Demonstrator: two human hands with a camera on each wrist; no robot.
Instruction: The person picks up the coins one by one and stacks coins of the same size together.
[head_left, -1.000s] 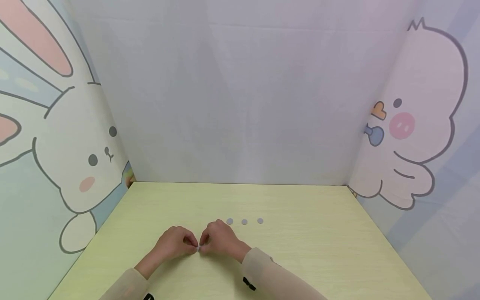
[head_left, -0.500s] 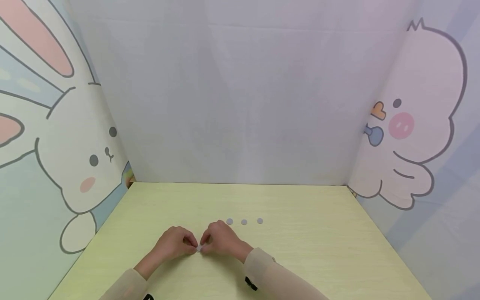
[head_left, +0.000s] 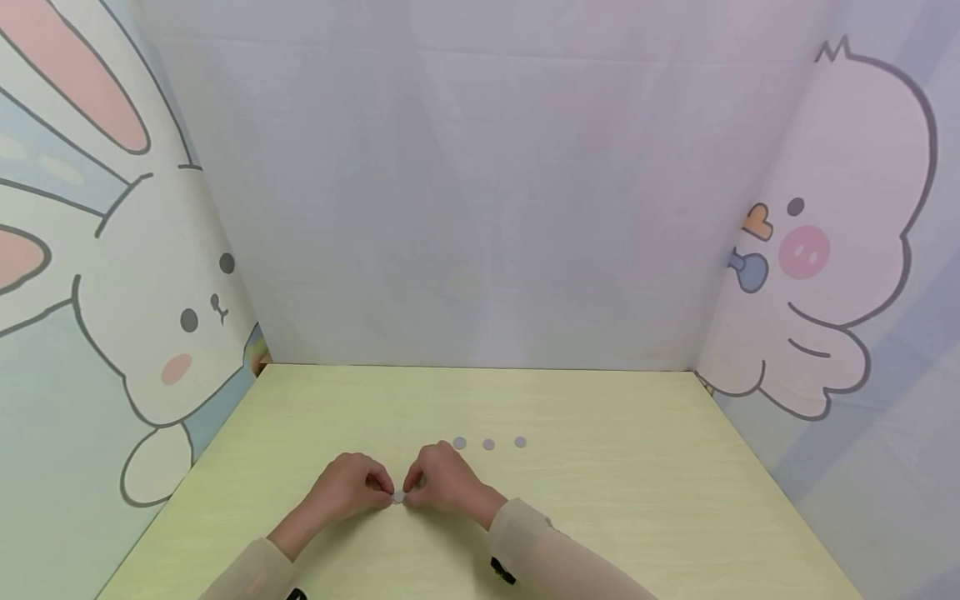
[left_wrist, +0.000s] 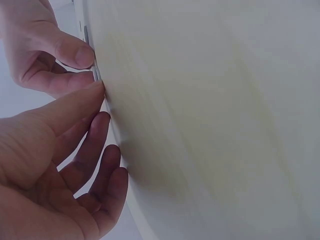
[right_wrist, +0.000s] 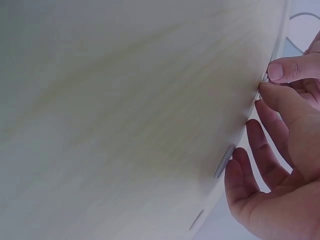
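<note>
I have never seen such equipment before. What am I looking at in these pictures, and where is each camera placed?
There is no robot: a person works bare-handed. The wide picture comes from a camera on the head, looking forward and down; the two close ones come from cameras on the wrists. Three small grey discs lie in a row on the pale yellow table. The left hand and right hand hold a fourth disc between their fingertips, nearer the person.

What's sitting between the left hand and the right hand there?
A small grey disc, at the fingertips of the left hand and right hand; the head view shows it.
</note>
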